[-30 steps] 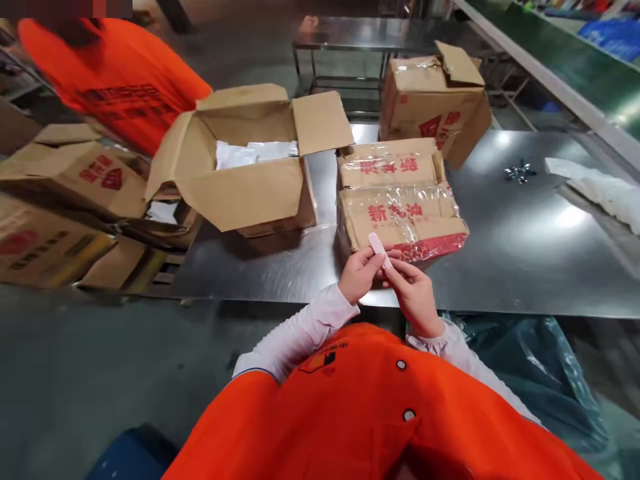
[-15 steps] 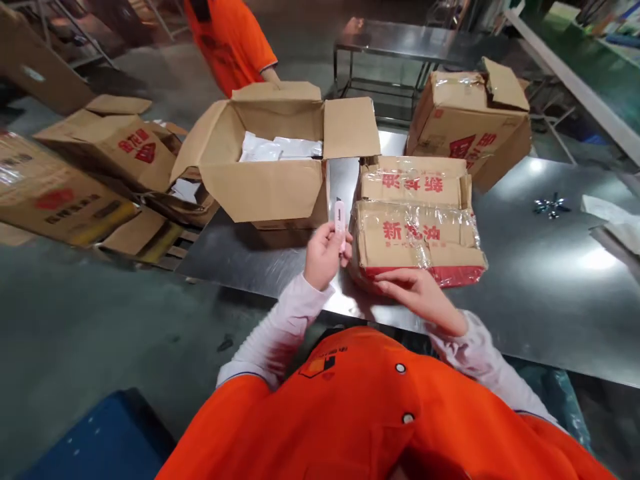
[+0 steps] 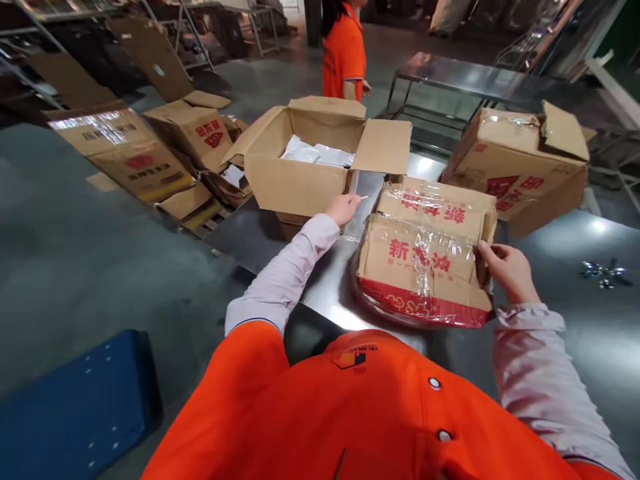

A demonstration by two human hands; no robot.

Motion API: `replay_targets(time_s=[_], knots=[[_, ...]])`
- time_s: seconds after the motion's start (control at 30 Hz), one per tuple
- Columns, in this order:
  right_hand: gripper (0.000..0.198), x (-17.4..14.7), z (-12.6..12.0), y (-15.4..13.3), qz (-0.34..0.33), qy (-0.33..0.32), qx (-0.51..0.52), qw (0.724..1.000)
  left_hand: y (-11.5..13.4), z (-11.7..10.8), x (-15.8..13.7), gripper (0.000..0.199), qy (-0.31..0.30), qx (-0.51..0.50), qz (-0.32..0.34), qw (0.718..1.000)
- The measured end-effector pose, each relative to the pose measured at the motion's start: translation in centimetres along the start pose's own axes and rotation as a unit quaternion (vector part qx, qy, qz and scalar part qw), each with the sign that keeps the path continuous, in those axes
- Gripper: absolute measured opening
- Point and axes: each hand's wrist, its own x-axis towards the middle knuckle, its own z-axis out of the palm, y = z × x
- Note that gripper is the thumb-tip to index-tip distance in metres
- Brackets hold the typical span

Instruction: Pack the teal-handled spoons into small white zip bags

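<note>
My left hand (image 3: 343, 209) is closed around a small pale pink utility knife (image 3: 365, 197); only its front end shows past the fingers. It is held near the left far side of a taped cardboard box (image 3: 420, 250) with red print and a red lower band, wrapped in clear film. On that box's right edge sits my right hand (image 3: 510, 270), thumb on top and fingers bent around the side. Left of it stands an open cardboard box (image 3: 295, 183) with white packets (image 3: 317, 155) inside.
A steel table (image 3: 565, 260) carries the boxes. Another carton (image 3: 517, 167) stands at back right, near a shiny metal object (image 3: 604, 272). Several cartons (image 3: 145, 157) are stacked at left. A blue stool-like object (image 3: 85, 407) is lower left. A person in orange (image 3: 344, 57) is beyond.
My right hand has gone from the box's near edge to its right edge. The knife in my left hand has turned from upright to pointing right. The co-worker is farther off.
</note>
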Motion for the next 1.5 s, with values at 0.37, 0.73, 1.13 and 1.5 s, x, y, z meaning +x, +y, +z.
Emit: replay_targets(time_s=[0.37,0.73,1.13,1.5], knots=[[0.037,1.8,-0.2,-9.4,-0.280,0.066,-0.053,0.956,2.0,2.5,5.1,0.033,0.001,-0.018,-0.014,1.000],[0.043,0.7,2.0,-11.6,-0.364,0.008,-0.047,0.930,-2.5,1.5,-10.4,0.028,-0.089,-0.082,0.084,0.989],[0.061,-10.0,1.2,-0.2,-0.029,0.055,-0.077,0.995,2.9,-5.3,-5.3,0.027,-0.019,0.068,0.315,0.947],[0.037,-18.4,5.8,-2.0,-0.110,0.205,0.056,0.971,26.4,14.9,2.4,0.028,-0.337,0.305,0.646,0.613]])
